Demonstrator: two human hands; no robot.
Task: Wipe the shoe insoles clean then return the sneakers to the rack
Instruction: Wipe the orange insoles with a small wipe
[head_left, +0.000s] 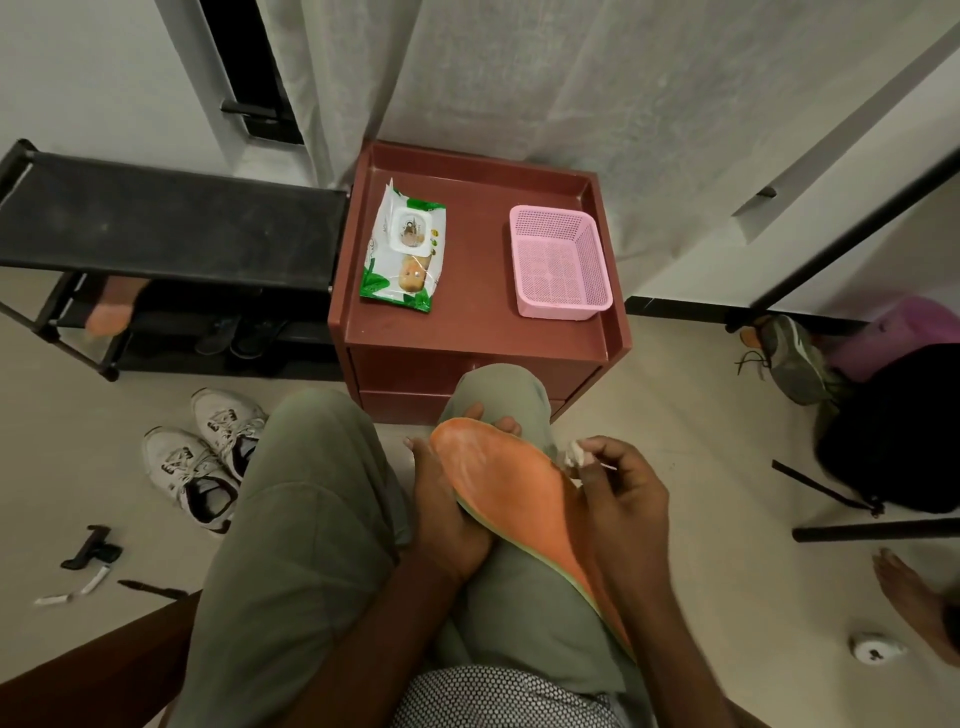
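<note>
The left hand (452, 514) cradled the orange insole (511, 491) from below, fingers curled round its toe, over the lap. The right hand (618, 493) pinched a small white wipe (575, 457) at the insole's edge. The sneakers (205, 454) lay on the floor beside the rack (166, 228), left of the worktop (472, 322).

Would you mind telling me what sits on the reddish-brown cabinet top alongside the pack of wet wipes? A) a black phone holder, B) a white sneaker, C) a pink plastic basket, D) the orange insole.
C: the pink basket stands on the cabinet top to the right of the wipes pack, while the orange insole is held in the left hand over the person's lap.
</note>
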